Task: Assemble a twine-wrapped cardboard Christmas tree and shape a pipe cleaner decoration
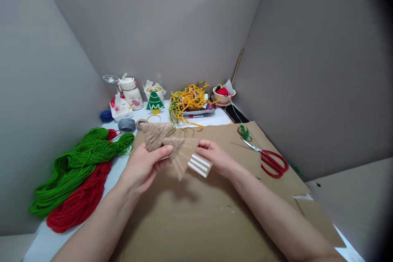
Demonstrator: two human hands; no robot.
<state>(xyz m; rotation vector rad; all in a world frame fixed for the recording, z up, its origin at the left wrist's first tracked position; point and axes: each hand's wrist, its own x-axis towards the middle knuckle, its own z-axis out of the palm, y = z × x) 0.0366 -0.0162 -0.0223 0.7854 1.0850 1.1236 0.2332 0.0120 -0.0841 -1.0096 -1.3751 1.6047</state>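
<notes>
Above the cardboard sheet I hold a twine-wrapped cardboard tree cutout (158,134), tilted sideways. Brown twine winds around its left portion; the wider bare part (183,159) shows tape-like bands. White strips (199,165) cross the stubby trunk end at the right. My left hand (147,168) is closed on the wrapped portion, thumb on top of the twine. At the other end, my right hand (215,155) is closed on the cutout's edge beside the trunk, its fingertips partly hidden behind it. A twine ring (141,124) shows just beyond the wrapped end.
Red-handled scissors (273,163) lie open-bladed on the cardboard sheet (196,229), near a green yarn bit (244,132). Green yarn (76,161) and red yarn (80,200) fill the left side. Behind are a white bottle (132,93), a green tree ornament (155,101) and orange yarn (190,98).
</notes>
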